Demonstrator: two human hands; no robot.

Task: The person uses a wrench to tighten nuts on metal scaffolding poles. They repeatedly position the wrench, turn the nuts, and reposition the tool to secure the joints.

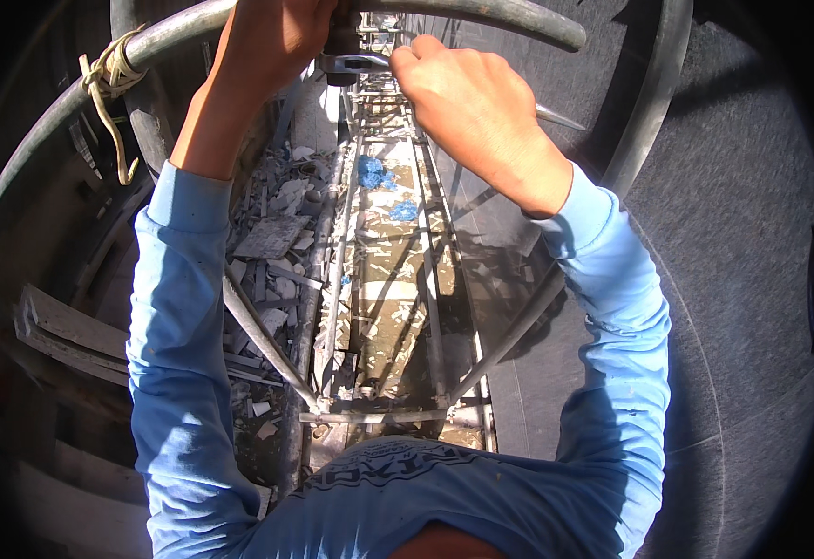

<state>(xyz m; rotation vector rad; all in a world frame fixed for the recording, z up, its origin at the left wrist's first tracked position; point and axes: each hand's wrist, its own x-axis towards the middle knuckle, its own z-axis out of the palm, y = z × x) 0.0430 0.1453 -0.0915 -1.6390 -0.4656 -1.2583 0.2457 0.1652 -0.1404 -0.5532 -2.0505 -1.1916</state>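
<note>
My right hand [477, 112] is closed round a silver spanner [359, 63], whose pointed tail comes out past the far side of the fist. The spanner's head sits on a dark fitting [342, 39], which looks like a scaffold clamp, by a horizontal metal tube [481, 11]. My left hand [281, 42] is raised against that tube, just left of the clamp. Its fingers run behind the tube and off the top edge, so their grip is hidden.
A pale rope [114, 70] is knotted round the tube at left. Diagonal scaffold braces [509, 335] meet a crossbar [379, 417] below. Far down lie rubble [272, 238] and blue scraps [374, 173]. A dark panelled wall [742, 279] stands at right, behind an upright tube [654, 102].
</note>
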